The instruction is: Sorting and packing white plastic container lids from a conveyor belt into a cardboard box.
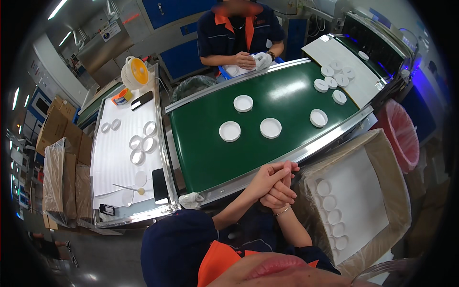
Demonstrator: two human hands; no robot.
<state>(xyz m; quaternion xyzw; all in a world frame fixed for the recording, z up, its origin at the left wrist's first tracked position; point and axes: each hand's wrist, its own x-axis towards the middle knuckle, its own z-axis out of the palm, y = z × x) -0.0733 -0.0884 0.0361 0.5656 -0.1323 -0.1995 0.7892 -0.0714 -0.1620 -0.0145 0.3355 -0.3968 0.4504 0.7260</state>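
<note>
Our left hand (270, 181) and right hand (278, 195) rest against each other by the metal rail (299, 155) along the belt's near edge. Their fingers are loosely bent, and no object shows in either; we cannot tell how far the hidden palms are open.

Nearest them, four shallow white round caps (271, 127) lie well apart on the green conveyor belt (205, 162): one near the far edge, two across the middle, one toward the right end by the near edge. From their thin raised walls, we judge them light, fairly stiff plastic, somewhat slippery and apt to skid when nudged; a hard pinch might flex the rim. We would grip each by opposite sides of its outer wall.

At the belt's right end, more caps cluster beside and on a pale board (361, 71). Past the near edge there, a bag-lined carton (394, 177) holds a row of round white pieces (329, 203) along its left side. Off the belt's left end, a white-covered table (112, 153) carries clear rings (149, 128), and a dark phone (161, 186) lies by its near right corner. Across the far edge, a co-worker (241, 40) has both hands at a blue bin (224, 72).
</note>
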